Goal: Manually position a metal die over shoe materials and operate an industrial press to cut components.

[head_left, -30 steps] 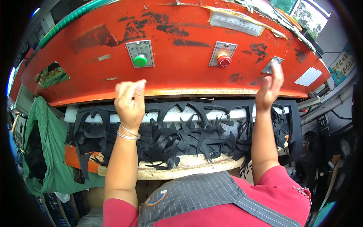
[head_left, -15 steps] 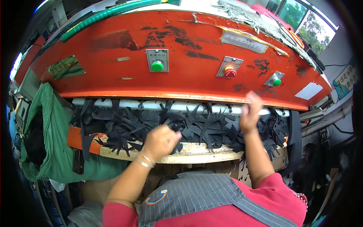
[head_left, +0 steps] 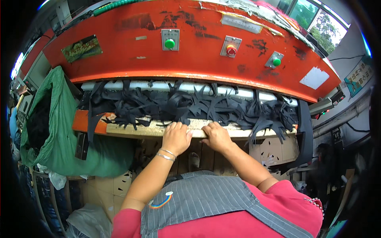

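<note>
Now gripping front edge of pale wooden board (head_left: 139,131) with left hand (head_left: 176,138) and right hand (head_left: 217,137), near each other and curled over top. Just beyond, tangled below red machine panel (head_left: 119,49): black strips (head_left: 174,104), draping over edge at right.

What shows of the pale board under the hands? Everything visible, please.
The pale board is long, cream-coloured and wood-like, its top rough and mottled, its front edge smoother. It lies crosswise along the front of the red machine. Black scraps cover its back part and overhang the front toward the right. The left hand and right hand touch its front edge near the middle.
</note>
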Motion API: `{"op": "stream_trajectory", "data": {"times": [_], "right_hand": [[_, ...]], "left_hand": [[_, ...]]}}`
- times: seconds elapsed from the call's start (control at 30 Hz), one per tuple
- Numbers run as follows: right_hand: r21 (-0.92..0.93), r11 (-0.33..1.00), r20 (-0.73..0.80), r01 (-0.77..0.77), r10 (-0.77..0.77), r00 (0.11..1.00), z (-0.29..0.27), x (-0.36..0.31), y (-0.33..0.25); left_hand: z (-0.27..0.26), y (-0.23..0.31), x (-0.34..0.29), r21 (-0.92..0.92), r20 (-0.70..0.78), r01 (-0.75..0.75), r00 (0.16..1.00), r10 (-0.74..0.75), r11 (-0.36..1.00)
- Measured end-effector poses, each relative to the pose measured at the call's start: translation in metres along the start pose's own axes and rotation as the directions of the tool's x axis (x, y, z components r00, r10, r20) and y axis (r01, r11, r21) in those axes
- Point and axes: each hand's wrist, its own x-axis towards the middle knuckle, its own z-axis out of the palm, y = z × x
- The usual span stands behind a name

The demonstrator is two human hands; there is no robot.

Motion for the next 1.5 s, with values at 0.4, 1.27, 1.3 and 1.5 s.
{"op": "stream_trajectory", "data": {"times": [0.4, 1.27, 1.3, 1.5], "right_hand": [[0.168, 0.972, 0.351, 0.164, -0.214, 0.912, -0.016, 0.032, 0.029], [-0.292, 0.787, 0.126, 0.543, -0.531, 0.838, 0.048, 0.371, 0.146], [-0.253, 0.780, 0.118, 0.573, -0.563, 0.818, 0.044, 0.360, 0.148], [-0.390, 0.642, -0.219, 0.660, -0.761, 0.611, -0.036, 0.283, 0.168]], "left_hand": [[-0.051, -0.037, 0.066, -0.152, 0.621, 0.173, 0.782, -0.042, 0.973], [0.121, -0.174, 0.203, -0.874, -0.246, -0.125, 0.948, -0.204, 0.470], [0.127, -0.184, 0.198, -0.622, -0.217, -0.116, 0.976, -0.028, 0.775], [0.131, -0.145, 0.207, -0.073, 0.003, -0.095, 0.995, 0.096, 0.993]]}}
